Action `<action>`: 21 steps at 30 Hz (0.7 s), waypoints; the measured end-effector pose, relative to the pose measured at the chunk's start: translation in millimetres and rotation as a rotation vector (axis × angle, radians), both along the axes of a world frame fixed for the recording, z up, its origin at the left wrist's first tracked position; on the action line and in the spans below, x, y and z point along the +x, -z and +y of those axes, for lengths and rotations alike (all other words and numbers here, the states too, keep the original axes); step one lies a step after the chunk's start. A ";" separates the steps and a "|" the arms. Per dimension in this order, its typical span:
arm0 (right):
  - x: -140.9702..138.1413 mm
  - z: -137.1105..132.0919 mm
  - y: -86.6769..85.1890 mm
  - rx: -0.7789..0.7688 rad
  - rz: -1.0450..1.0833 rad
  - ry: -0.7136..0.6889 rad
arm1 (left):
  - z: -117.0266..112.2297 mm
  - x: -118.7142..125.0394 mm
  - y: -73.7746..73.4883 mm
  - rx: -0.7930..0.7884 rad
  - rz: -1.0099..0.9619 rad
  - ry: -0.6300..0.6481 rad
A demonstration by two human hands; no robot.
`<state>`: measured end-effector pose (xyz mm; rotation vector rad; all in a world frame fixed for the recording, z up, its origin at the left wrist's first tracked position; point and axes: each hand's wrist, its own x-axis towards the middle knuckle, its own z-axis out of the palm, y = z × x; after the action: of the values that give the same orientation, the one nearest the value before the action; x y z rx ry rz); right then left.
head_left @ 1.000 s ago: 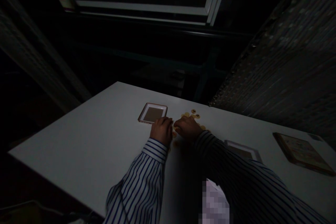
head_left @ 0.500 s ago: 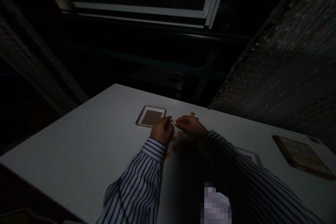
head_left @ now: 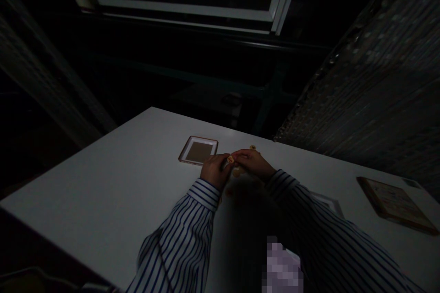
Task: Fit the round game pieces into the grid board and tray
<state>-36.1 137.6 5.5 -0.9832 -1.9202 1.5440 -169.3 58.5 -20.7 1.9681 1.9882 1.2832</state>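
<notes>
My left hand [head_left: 213,170] and my right hand [head_left: 252,163] meet over a white table [head_left: 113,183] in dim light. Both have their fingers curled and pinch one small round yellow piece [head_left: 230,160] between them, lifted a little off the table. More small yellow pieces [head_left: 236,172] lie on the table under and behind the hands, partly hidden. An empty white-rimmed tray with a brown inside [head_left: 198,150] lies just left of my left hand. Both arms wear striped sleeves.
A second white-rimmed tray [head_left: 330,203] lies to the right, partly behind my right sleeve. A brown board with pictures [head_left: 395,203] sits near the table's right edge. A dark window frame [head_left: 185,9] and a rough wall [head_left: 371,78] stand beyond the table.
My hands have come together and lifted a yellow piece off the table; a second ago they rested low among the pieces. The view has shifted slightly.
</notes>
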 end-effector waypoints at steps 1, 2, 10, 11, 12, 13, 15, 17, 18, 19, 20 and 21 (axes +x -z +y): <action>0.2 0.1 0.2 0.011 0.001 -0.005 | 0.0 -0.1 -0.2 0.004 0.006 0.001; 0.4 0.1 0.1 0.024 0.000 -0.010 | 0.0 -0.4 -0.2 0.012 0.011 0.005; 0.7 -3.1 -3.1 0.027 0.026 0.026 | -0.2 -1.4 -0.7 0.083 -0.004 0.042; 0.9 -3.5 -3.5 0.019 0.033 0.028 | -0.7 -1.1 -1.6 0.069 -0.036 0.043; 1.1 -4.0 -3.9 0.009 0.034 0.031 | -1.2 -0.7 -2.6 0.051 -0.081 0.041; 1.4 -4.5 -4.3 0.000 0.035 0.032 | -1.7 -0.3 -3.5 0.029 -0.141 0.037; 2.0 -5.6 -5.4 -0.013 0.047 0.028 | -2.0 0.7 -4.5 -0.021 -0.297 0.035; 2.3 -6.8 -6.9 -0.009 0.055 0.014 | -1.0 1.4 -3.9 -0.058 -0.472 0.033; 2.3 -7.3 -7.9 0.006 0.051 0.005 | 0.1 1.6 -3.0 -0.067 -0.555 0.033; 2.2 -7.9 -8.8 0.032 0.042 -0.003 | 1.4 1.8 -1.9 -0.070 -0.631 0.035; 2.1 -8.4 -9.7 0.068 0.029 -0.011 | 2.7 1.8 -0.6 -0.066 -0.699 0.034; 2.1 -8.8 -10.4 0.112 0.014 -0.020 | 4.1 1.8 0.7 -0.060 -0.755 0.040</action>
<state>-34.0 128.8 15.9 -0.9054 -1.9893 1.4332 -167.5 62.6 -21.4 1.2027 1.5648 1.6057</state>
